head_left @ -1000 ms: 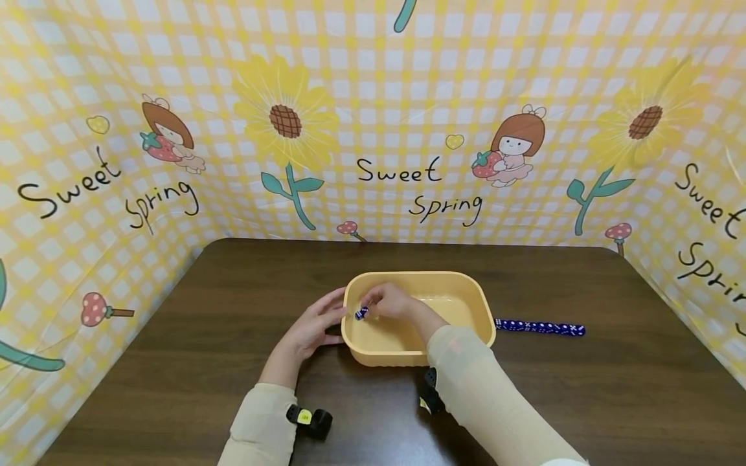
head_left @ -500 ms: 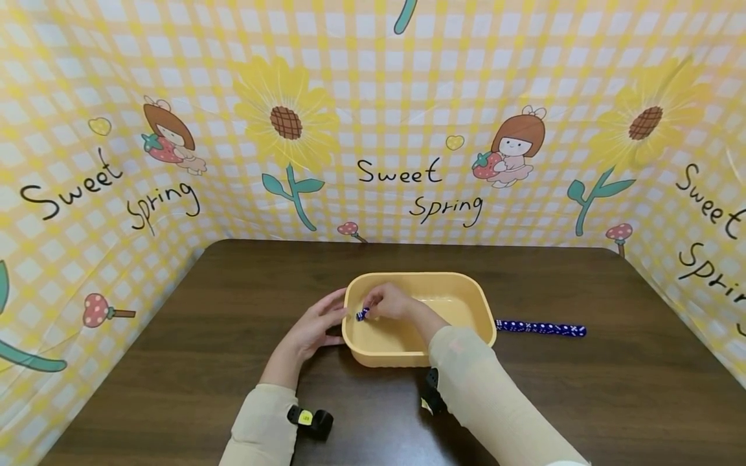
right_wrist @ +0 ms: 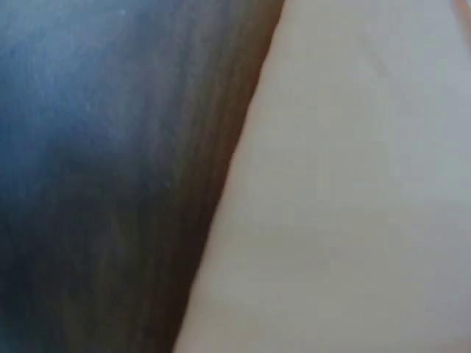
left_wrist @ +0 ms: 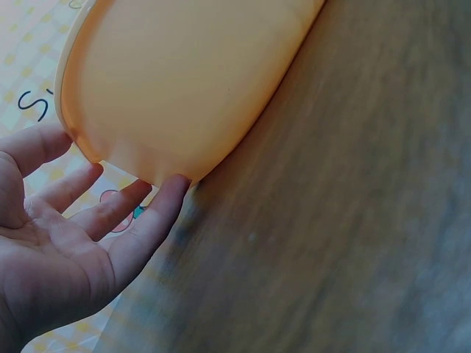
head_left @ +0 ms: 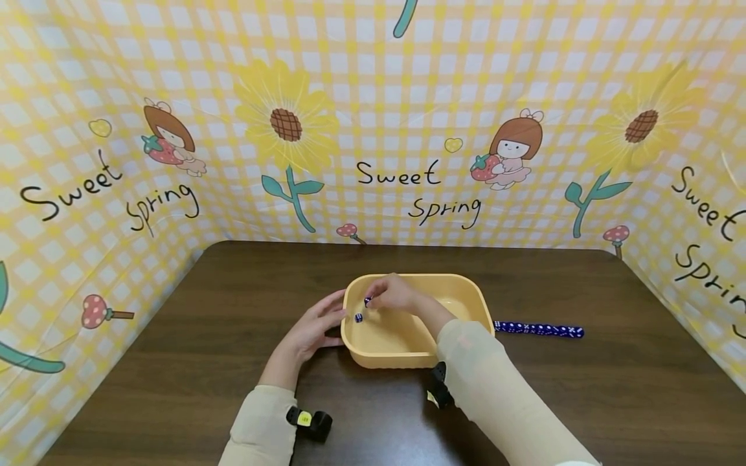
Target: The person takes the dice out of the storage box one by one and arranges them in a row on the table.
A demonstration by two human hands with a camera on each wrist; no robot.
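Note:
On the table stands a yellow plastic bin [head_left: 402, 361]. My left hand [head_left: 317, 325] touches its left end; in the left wrist view the fingertips of this hand [left_wrist: 70, 243] rest against the outside of the wall, fingers spread. Inside the bin, my right hand [head_left: 396, 294] pinches a small blue die [head_left: 368, 302] with white dots between thumb and fingertips. A second blue die [head_left: 358, 318] lies on the bin floor near the left end, just in front of that hand. The right wrist view shows no fingers.
A straight row of blue dice [head_left: 539, 329] extends rightward on the brown wooden table [head_left: 373, 414] from beside the bin's right end. Behind the table hangs a yellow checked cloth [head_left: 396, 97]. A blurred pale surface [right_wrist: 346, 184] fills much of the right wrist view.
My right hand has moved slightly back and to the right with a die in its fingertips. One die now lies apart on the bin floor. The left hand has stayed in place.

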